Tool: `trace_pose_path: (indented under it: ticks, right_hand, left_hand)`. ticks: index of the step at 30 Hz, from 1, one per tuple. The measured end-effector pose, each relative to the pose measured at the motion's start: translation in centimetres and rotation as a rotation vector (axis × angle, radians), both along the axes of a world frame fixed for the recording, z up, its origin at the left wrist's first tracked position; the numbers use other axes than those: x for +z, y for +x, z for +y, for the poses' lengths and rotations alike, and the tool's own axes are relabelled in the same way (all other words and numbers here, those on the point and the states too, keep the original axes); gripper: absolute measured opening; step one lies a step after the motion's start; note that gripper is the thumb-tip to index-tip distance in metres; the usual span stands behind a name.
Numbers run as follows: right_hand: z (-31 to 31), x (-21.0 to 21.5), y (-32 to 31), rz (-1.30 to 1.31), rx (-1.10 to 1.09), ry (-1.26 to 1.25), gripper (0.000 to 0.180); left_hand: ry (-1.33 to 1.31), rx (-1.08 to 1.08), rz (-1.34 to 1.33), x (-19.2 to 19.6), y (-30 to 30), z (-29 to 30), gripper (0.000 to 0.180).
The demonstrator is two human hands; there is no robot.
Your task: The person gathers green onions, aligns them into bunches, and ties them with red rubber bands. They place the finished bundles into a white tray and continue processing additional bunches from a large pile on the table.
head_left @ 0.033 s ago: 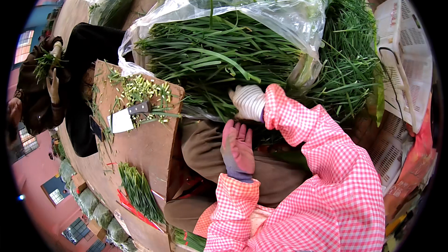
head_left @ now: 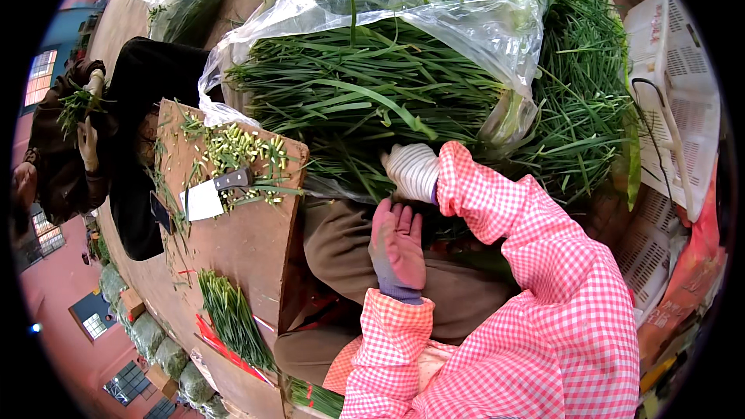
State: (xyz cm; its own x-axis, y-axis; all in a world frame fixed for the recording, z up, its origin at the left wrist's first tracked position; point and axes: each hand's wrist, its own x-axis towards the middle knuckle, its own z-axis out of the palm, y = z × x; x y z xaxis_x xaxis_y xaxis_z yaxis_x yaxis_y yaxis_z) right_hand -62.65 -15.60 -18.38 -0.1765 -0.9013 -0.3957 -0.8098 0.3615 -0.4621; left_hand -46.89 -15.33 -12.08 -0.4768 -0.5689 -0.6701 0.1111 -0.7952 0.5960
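A big heap of garlic chives (head_left: pixel 334 70) lies in front of me, partly inside a clear plastic bag (head_left: pixel 481 27). At the heap's near edge, my right hand (head_left: pixel 413 171) in a whitish ribbed glove is closed on the chives, its fingers curled down among the leaves and the tips hidden. Just below it, my left hand (head_left: pixel 397 244) in a pink and purple glove is open, palm up with fingers stretched, holding nothing. Left of the heap, a knife (head_left: pixel 203 200) with a broad blade and dark handle rests on a wooden board (head_left: pixel 240 244) beside cut stem ends (head_left: pixel 237 151).
A bundle of chives (head_left: pixel 231 310) lies by red ties (head_left: pixel 213 341) at lower left. More loose chives (head_left: pixel 578 93) spread to the right, next to a white plastic crate (head_left: pixel 660 101). Another bag of greens (head_left: pixel 186 8) stands far left, near another person's hands (head_left: pixel 89 136).
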Motion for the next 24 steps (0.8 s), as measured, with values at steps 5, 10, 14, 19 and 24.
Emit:
trace_pose_path:
  ticks: [5,10,14,19,24]
  right_hand:
    - [-1.7,-1.2,-1.0,0.036,0.063,-0.016,0.037]
    - [-0.8,1.7,-4.8,-0.198,-0.132,0.046,0.040]
    - [2.7,2.9,-5.6,-0.164,-0.348,-0.305,0.040]
    - [3.6,3.4,-4.6,-0.095,-0.318,-0.415,0.040]
    - [3.1,3.4,-2.8,-0.166,-0.069,-0.131,0.041]
  left_hand:
    - [0.017,0.004,0.074,-0.5,0.4,-0.2,0.051]
    - [0.007,0.000,0.032,1.0,0.0,-0.5,0.056]
    - [-0.284,-0.100,-0.064,2.2,-0.7,-0.9,0.059]
    - [-0.248,0.044,-0.036,1.7,-0.9,-4.2,0.054]
    - [-0.135,0.042,-0.052,-6.4,-2.2,-9.0,0.028]
